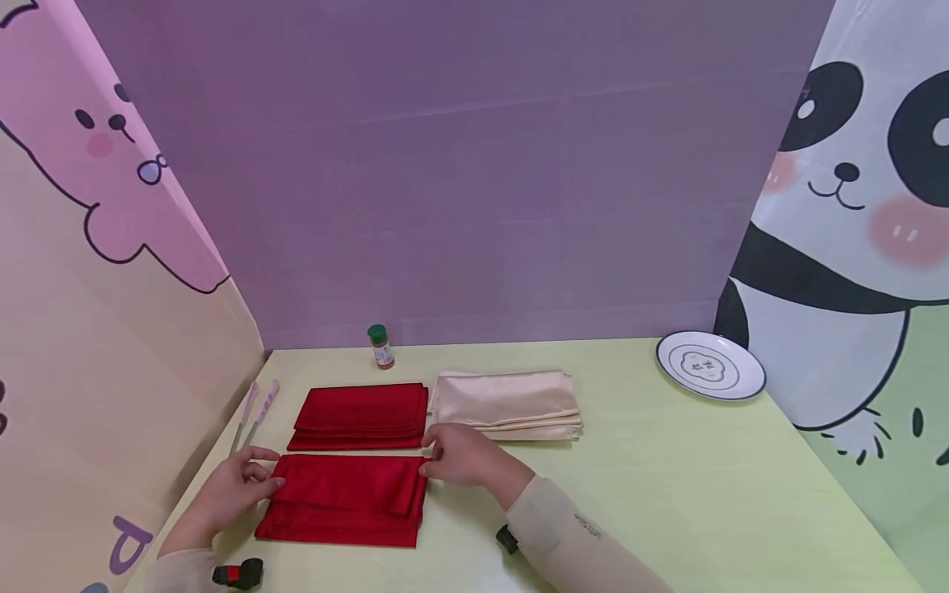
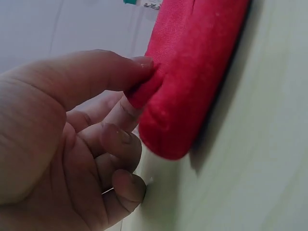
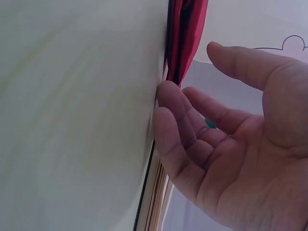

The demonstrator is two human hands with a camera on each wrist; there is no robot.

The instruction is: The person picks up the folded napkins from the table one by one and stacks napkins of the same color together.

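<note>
A folded red cloth [image 1: 341,502] lies on the table in front of me, its top layer folded back to show the layers below along the near edge. My left hand [image 1: 233,492] is at its left side. In the left wrist view the thumb and a finger pinch the red fabric [image 2: 192,77] at a corner. At the far right corner is my right hand [image 1: 463,455]. The right wrist view shows its thumb apart from the bent fingers [image 3: 175,103], with no fabric between them and the fingertips right at the cloth's layered edge [image 3: 187,33].
Behind lies another folded red cloth [image 1: 359,416], with a stack of folded cream cloths [image 1: 511,403] to its right. A small green-capped jar [image 1: 381,347] stands at the back. Two pale-handled utensils [image 1: 255,412] lie at left; a white plate [image 1: 710,366] sits back right.
</note>
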